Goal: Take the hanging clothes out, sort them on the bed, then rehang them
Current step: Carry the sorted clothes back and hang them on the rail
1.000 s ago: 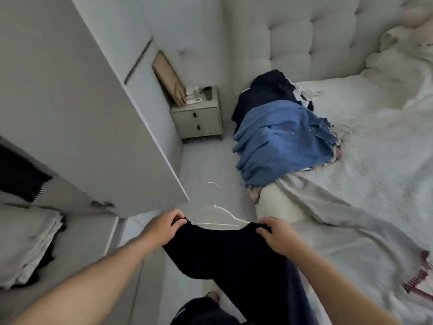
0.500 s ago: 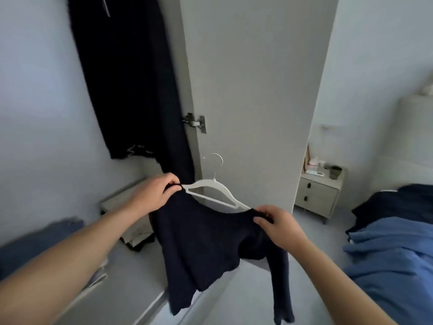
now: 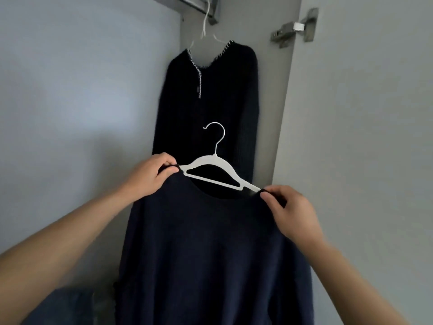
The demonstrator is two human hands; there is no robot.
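- The left hand (image 3: 150, 175) has its fingers curled, thumb and fingertips pinching the left shoulder of a navy sweater (image 3: 210, 254) where the cloth meets the end of a white hanger (image 3: 210, 170).
- The right hand (image 3: 290, 212) pinches the sweater's other shoulder in the same manner, thumb and forefinger closed on the fabric just past the hanger's right tip.
- Between the two hands the hanger runs tilted, its left end higher than its right; its hook rises above and between them, free of any rail.
- The sweater's neckline sags below the hanger bar, and the body of the garment falls straight down from both hands, past the forearms to the bottom edge of the view.
- Directly behind and above the hands hangs a dark cardigan (image 3: 210, 95) with pale stitched trim round its neck, on a second white hanger (image 3: 206, 31) hooked over a closet rail (image 3: 196, 5) at the top.
- Up and to the right of the right hand, a metal hinge (image 3: 295, 28) is fixed to the open wardrobe door (image 3: 363, 137).
- Left of the left hand stands the pale inner wall (image 3: 70, 90) of the wardrobe.
- Below the left forearm lies something blue, too blurred to name.
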